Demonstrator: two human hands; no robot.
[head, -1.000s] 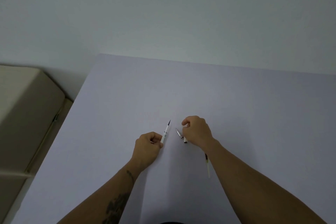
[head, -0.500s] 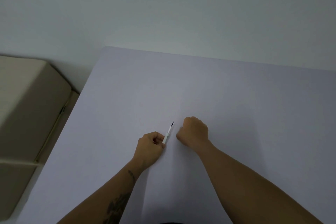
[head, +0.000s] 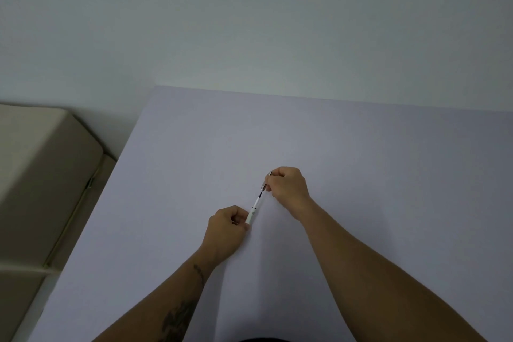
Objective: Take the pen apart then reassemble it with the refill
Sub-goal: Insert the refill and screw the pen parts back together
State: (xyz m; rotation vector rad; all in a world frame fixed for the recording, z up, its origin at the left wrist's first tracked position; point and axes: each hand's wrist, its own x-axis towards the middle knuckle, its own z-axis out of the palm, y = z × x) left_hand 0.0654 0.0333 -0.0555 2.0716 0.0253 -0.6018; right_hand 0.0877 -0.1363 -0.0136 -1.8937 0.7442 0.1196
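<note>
Over the pale table (head: pixel 361 161), my left hand (head: pixel 226 230) pinches the lower end of a thin white pen refill (head: pixel 254 207) that points up and to the right. Its dark tip runs into a small metallic pen piece (head: pixel 266 182) gripped in my right hand (head: pixel 288 186). That piece is mostly hidden by my fingers; a bit of metal shows above the knuckles. Both hands are closed around their parts, a short way apart along the refill's line.
A beige cushioned seat (head: pixel 41 175) stands to the left of the table, below its level. A plain wall (head: pixel 249 22) rises behind the table's far edge. No other pen parts show on the table surface.
My right hand has risen up and to the right with the metallic piece and brought it onto the refill's tip. The loose white part seen near my right forearm earlier is out of sight.
</note>
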